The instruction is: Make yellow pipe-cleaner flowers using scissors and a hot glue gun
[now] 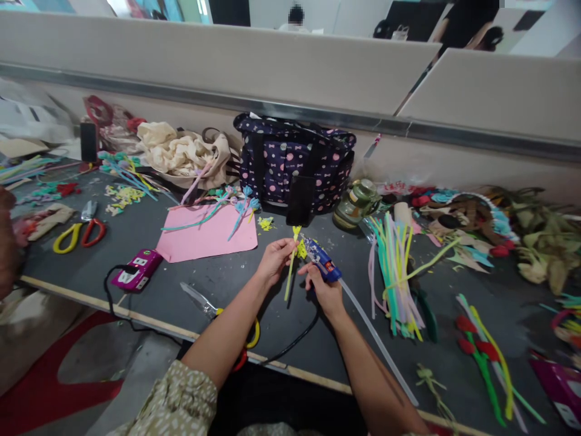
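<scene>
Pinched between the fingers of my left hand (pixel 276 260) is a thin yellow-green stem (pixel 289 278) with a small yellow piece at its top. My right hand (pixel 324 290) is wrapped round a blue glue gun (pixel 323 260), whose nozzle points up and left, close to the top of the stem. A long translucent glue stick (pixel 379 342) runs out of the gun's back, down to the right. Small yellow pieces (pixel 301 249) lie on the dark table (pixel 267 309) behind the nozzle.
A dark patterned bag (pixel 281 157) stands behind a phone (pixel 300 201). Right are a jar (pixel 356 206) and pipe cleaners (pixel 394 278). Left are a pink sheet (pixel 209 236), a purple box (pixel 137 269) and scissors (pixel 86 227). More scissors (pixel 200 300) lie under my left forearm. Another person's hand (pixel 6 242) shows left.
</scene>
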The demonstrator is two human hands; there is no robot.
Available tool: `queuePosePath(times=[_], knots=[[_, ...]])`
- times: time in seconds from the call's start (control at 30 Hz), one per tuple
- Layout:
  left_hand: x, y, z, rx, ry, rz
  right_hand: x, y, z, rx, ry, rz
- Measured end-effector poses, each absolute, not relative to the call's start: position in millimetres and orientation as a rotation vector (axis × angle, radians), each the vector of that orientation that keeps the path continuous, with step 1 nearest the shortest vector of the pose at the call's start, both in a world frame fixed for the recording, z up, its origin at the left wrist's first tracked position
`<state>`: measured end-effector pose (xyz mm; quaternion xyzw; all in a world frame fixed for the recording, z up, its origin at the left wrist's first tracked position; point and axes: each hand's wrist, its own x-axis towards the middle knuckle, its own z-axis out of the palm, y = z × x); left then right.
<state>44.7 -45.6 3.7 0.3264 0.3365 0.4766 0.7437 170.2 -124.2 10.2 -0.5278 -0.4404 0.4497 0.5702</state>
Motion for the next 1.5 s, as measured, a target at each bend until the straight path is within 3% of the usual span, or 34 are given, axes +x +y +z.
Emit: queuePosePath(times=[1.5], knots=[[43.0, -47.4, 12.9, 0.735, 0.718, 1.015, 171.9, -123.8, -0.4, -1.247, -1.043, 1.051]])
